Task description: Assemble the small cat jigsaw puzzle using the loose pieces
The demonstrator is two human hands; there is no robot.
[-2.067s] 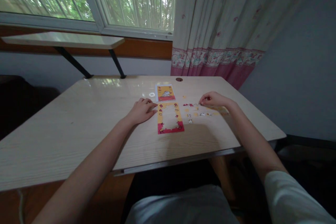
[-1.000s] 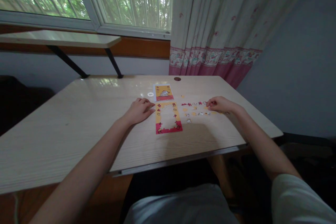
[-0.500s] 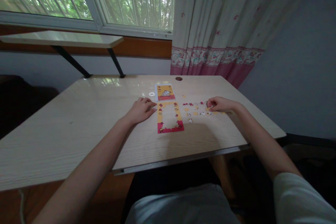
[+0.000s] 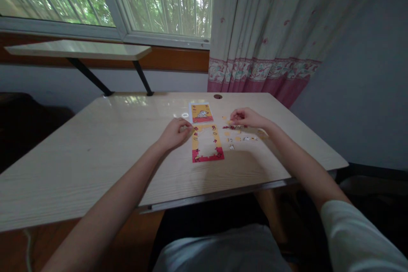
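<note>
A yellow and red jigsaw puzzle frame (image 4: 208, 159) lies flat on the desk, its middle bare. My left hand (image 4: 176, 132) is at its upper left edge, thumb and index finger drawn together on the border. To the right, my right hand (image 4: 245, 117) is over the upper rows of loose pieces, fingers pinched on a small yellow puzzle piece at their tips. Below that hand lie several red puzzle pieces (image 4: 234, 127), and white and yellow puzzle pieces (image 4: 245, 138) spread nearer to me. A picture card (image 4: 202, 113) with a white animal drawing sits just beyond the frame.
The pale wooden desk (image 4: 111, 148) has a round cable hole (image 4: 217, 97) near its back edge. A raised shelf (image 4: 79, 48) on black supports stands at the back left. Behind are a window (image 4: 165, 4) and a patterned curtain (image 4: 255, 29).
My right hand has moved left and away from me, from the right end of the piece rows to above their left part. The left hand's fingers have drawn closer together at the frame.
</note>
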